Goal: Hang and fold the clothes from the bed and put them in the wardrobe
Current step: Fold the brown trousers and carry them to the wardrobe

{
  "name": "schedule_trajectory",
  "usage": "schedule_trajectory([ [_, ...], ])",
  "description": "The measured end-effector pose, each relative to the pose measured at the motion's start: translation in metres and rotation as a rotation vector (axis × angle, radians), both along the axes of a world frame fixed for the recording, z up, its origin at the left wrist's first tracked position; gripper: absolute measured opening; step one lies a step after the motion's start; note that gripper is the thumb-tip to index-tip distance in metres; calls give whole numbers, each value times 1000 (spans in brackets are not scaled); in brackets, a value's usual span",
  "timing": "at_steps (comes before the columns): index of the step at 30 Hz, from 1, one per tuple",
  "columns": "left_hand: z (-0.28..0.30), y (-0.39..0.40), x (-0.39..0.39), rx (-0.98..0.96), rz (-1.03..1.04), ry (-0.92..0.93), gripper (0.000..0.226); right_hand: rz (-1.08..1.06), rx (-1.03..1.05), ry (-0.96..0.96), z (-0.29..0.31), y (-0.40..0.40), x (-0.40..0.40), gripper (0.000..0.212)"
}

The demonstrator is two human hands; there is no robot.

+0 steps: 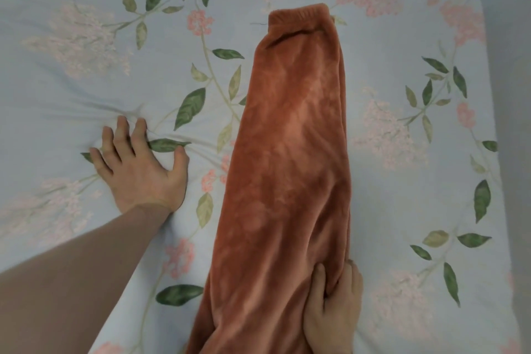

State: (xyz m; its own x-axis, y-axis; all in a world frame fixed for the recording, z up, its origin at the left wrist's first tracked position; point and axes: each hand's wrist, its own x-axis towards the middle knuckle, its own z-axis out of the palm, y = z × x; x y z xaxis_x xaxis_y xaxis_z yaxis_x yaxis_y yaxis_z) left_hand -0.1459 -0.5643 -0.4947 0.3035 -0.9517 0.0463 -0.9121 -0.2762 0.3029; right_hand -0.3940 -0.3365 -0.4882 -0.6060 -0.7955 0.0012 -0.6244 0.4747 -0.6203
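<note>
1. Looking down, we see the trousers, a rust-orange fleecy pair, lying lengthwise on the bed in the middle of the frame. They run from the bottom edge up to an elastic cuff in the upper centre.
2. Our right hand sits at the lower centre-right of the frame, at the right edge of the trousers. Its thumb lies on top of the fleece and the fingers show just beside the edge, so the hand pinches a fold of the cloth there.
3. Our left hand rests at the left of the frame, well apart from the trousers. The palm is flat on the sheet, and its fingers are spread wide and fairly straight, holding nothing.
4. Where that hand presses, the sheet is pulled into creases fanning out toward the left.
5. The sheet is pale blue with pink blossoms and green leaves, and it covers nearly the whole frame.
6. At the right side of the frame the bed ends, with a blurred grey strip beyond it; we cannot tell what it is.
</note>
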Motion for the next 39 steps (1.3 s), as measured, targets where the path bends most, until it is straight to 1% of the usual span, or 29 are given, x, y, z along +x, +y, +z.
schedule_trajectory([
  [4, 1, 3, 2, -13, -8, -10, 79, -47, -18, -53, -3, 2, -1, 35],
  [7, 6, 4, 2, 0, -12, -8, 79, -73, -17, -67, -1, 5, 0, 31],
  [9, 9, 10, 3, 23, -39, 24, 80, -60, -39, -52, 1, 9, -2, 30],
  [11, 14, 28, 3, 50, -85, 95, 82, -45, -58, -47, 1, 10, -4, 29],
  [15, 29, 113, -8, 156, -197, 290, 84, -11, -107, -88, 9, 20, -3, 33],
  [17, 42, 163, -13, 211, -238, 456, 76, -5, -101, -144, 23, 34, 0, 35],
  [19, 57, 208, -12, 260, -272, 628, 63, 3, -75, -186, 33, 60, 3, 34],
  [20, 63, 230, -9, 289, -295, 683, 57, 19, -53, -203, 34, 77, 4, 31],
  [22, 74, 273, -5, 369, -335, 707, 48, 69, 43, -220, 38, 118, 8, 16],
  [23, 79, 293, -3, 421, -340, 692, 46, 96, 112, -210, 41, 139, 10, 20],
  [24, 82, 310, -1, 457, -336, 672, 44, 116, 159, -200, 42, 161, 11, 29],
  [27, 95, 340, 1, 441, -242, 676, 29, 109, 259, -177, 55, 214, 14, 29],
  [29, 107, 343, 1, 431, -65, 784, 16, 48, 267, -226, 62, 239, 12, 40],
  [30, 113, 343, 2, 414, 34, 851, 13, -13, 255, -264, 68, 248, 11, 42],
  [31, 119, 343, 3, 397, 119, 909, 15, -81, 252, -313, 76, 254, 11, 42],
  [33, 128, 350, 5, 409, 204, 958, 31, -170, 284, -399, 91, 265, 11, 42],
  [35, 128, 369, 9, 537, 199, 913, 46, -155, 348, -508, 104, 277, 17, 36],
  [36, 124, 384, 10, 632, 181, 884, 54, -141, 389, -583, 109, 284, 22, 38],
  [38, 118, 421, 10, 821, 118, 833, 69, -127, 462, -656, 106, 301, 27, 60],
  [39, 119, 440, 7, 895, 95, 835, 67, -122, 521, -662, 101, 309, 27, 67],
])
